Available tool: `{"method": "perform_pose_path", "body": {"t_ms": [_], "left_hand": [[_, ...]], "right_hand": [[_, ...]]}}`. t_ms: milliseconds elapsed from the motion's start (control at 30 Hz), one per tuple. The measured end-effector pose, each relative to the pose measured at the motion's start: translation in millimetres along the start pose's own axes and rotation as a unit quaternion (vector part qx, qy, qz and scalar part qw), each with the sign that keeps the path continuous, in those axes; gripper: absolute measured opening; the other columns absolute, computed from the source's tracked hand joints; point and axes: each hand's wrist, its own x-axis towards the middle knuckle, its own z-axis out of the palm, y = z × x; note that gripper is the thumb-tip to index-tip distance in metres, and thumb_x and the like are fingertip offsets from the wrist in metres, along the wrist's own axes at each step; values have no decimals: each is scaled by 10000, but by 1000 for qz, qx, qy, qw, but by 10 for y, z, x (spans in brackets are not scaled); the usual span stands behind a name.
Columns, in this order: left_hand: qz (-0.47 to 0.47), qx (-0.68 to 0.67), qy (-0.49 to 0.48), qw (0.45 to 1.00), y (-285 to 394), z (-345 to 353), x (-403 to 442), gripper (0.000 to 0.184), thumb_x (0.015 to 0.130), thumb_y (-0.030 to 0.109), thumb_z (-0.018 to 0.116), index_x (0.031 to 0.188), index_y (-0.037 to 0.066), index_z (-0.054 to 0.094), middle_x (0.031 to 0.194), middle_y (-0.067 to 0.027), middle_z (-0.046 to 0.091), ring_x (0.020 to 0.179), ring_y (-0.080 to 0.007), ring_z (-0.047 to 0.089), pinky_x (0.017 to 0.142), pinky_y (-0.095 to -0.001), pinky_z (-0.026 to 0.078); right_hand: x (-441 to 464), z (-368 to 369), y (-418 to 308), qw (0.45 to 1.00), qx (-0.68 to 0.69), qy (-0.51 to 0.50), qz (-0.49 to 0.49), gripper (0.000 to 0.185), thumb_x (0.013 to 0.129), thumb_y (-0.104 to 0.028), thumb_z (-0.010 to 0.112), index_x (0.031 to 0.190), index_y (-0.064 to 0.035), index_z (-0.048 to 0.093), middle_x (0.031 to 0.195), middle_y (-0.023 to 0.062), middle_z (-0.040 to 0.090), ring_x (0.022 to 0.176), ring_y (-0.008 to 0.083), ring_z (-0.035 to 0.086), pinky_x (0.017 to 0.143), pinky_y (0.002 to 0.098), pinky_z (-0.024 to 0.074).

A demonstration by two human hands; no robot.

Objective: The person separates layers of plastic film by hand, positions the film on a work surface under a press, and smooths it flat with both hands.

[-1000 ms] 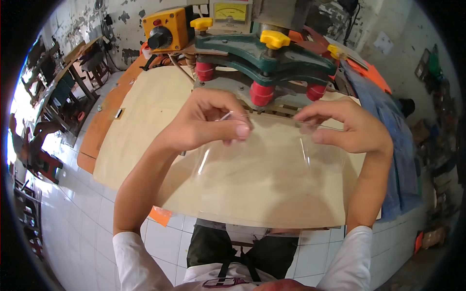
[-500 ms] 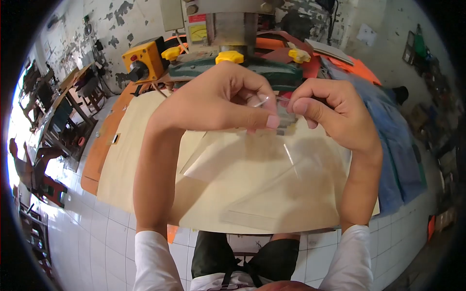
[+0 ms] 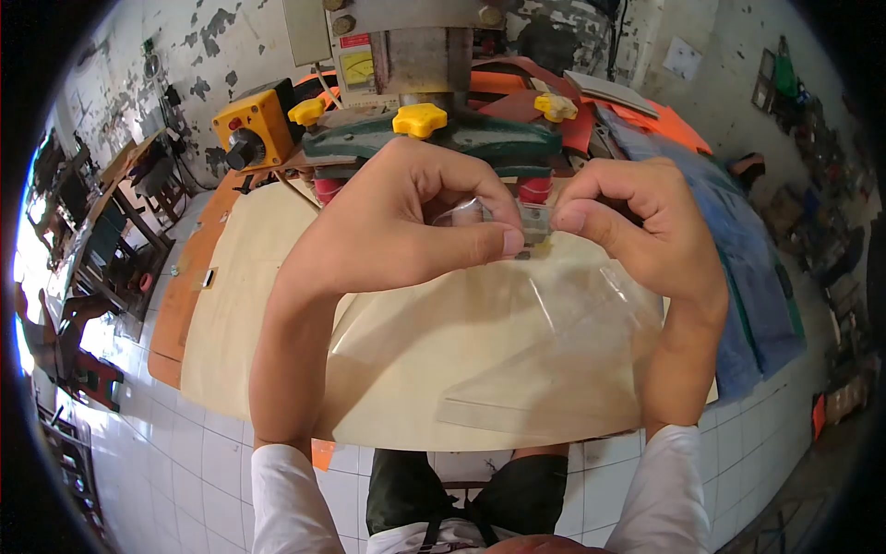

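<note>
My left hand (image 3: 397, 222) is closed, its thumb and fingers pinching a clear plastic sheet (image 3: 544, 369). The sheet is bunched and curved near the fingertips and hangs down over a pale board (image 3: 240, 314). Close by on the right, my right hand (image 3: 641, 217) pinches with thumb and forefinger at the sheet's upper edge. A small gap separates the two sets of fingertips. Glare and transparency blur much of the sheet's outline.
Behind my hands stands a machine with a dark green crossbar (image 3: 351, 143) and yellow star knobs (image 3: 420, 120). A yellow control box (image 3: 254, 125) is at its left. Translucent blue sheeting (image 3: 738, 295) lies at the right. Orange sheets (image 3: 678, 129) are behind it.
The view has shifted slightly. My fingertips stay close together at the sheet's upper edge, and the hanging plastic has moved and creased differently on its right side.
</note>
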Motion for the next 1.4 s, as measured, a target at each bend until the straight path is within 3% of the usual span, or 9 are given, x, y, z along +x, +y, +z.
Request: {"method": "perform_pose_path", "body": {"t_ms": [167,233,400,467,667,733,933,1167,1400], "left_hand": [[-1,1,7,1000,41,-13,-38,140,815,85,763,918,-1,725,707,23,652,600,-4,514,516,-184,365],[-60,-2,-3,998,106,-6,-65,181,821,131,778,938,-1,737,638,40,626,519,-4,479,463,-183,339],[-54,30,6,998,106,12,-65,204,831,195,787,924,16,755,595,42,615,468,0,460,415,-181,320],[-58,32,10,998,99,11,-68,199,834,204,787,915,24,760,597,38,620,469,3,463,411,-180,321],[-36,14,14,999,-12,-9,-70,140,843,155,773,871,20,751,681,3,671,534,-29,527,455,-197,379],[44,16,14,999,-95,-11,-50,124,852,112,756,845,-10,732,735,-37,693,598,-68,590,522,-214,455],[-35,-52,-6,998,34,11,-69,131,857,75,739,842,-53,711,744,-84,701,655,-114,656,615,-238,539],[-40,-29,19,999,88,-98,-123,129,836,73,758,830,-49,714,711,-92,692,610,-129,660,582,-252,544],[-32,-31,15,999,53,-187,-143,151,864,100,740,833,-44,710,707,-71,690,619,-111,657,577,-233,529]], "right_hand": [[-6,78,-59,998,-25,42,-38,101,842,-82,710,834,16,689,602,46,586,550,53,494,500,228,382],[-13,89,-126,998,-42,39,-23,97,839,-80,711,830,15,691,595,44,580,543,55,490,496,228,378],[-27,103,-133,998,-31,46,-18,93,837,-80,714,822,10,699,577,33,573,531,50,480,485,228,363],[-43,72,-142,1000,-22,8,19,119,887,-72,676,843,35,650,728,36,630,578,53,503,523,211,387],[-36,105,-143,998,47,-22,25,95,911,-39,598,876,32,651,724,33,603,602,76,543,557,239,428],[-19,113,-120,999,28,-19,17,109,916,-57,597,898,29,661,698,32,610,610,65,545,552,236,428],[9,150,-182,997,27,-2,73,111,910,-76,630,899,27,671,686,24,623,607,51,540,543,222,423],[-26,39,-68,990,105,-15,90,92,894,-76,675,892,16,669,689,-10,618,604,32,525,533,206,412],[-18,-1,-55,995,58,-45,73,101,920,-70,625,872,19,628,753,28,615,606,62,542,553,210,447]]}}
